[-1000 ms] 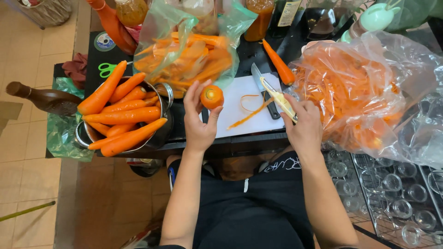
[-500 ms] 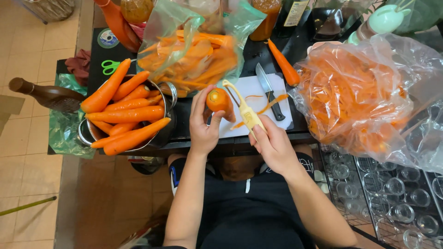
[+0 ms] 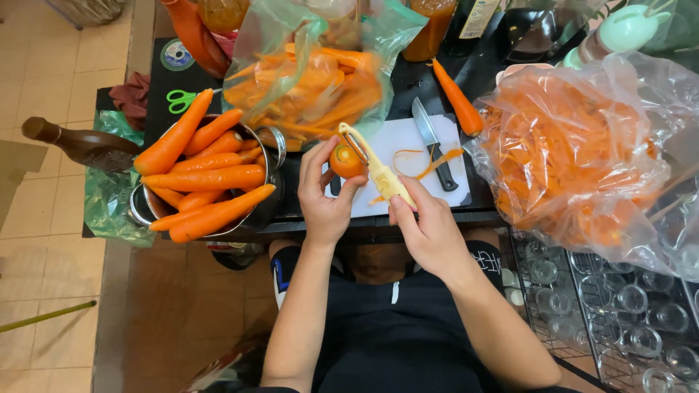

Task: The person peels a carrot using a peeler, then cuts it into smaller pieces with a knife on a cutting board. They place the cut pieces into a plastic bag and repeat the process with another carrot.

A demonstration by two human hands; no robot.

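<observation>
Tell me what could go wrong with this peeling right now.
1. The peeler blade sits on the carrot close to the left hand fingertips; a slip could nick them.
2. The knife lies loose on the white cutting board just beyond the right hand; a long stroke might knock it.
3. Carrots overhang the metal pot rim at the table edge; a bump may tip some off.

Our left hand (image 3: 324, 200) holds a carrot (image 3: 346, 161) end-on; our right hand (image 3: 429, 233) sets a yellow peeler (image 3: 375, 167) against it, above the white cutting board (image 3: 408, 171).
</observation>
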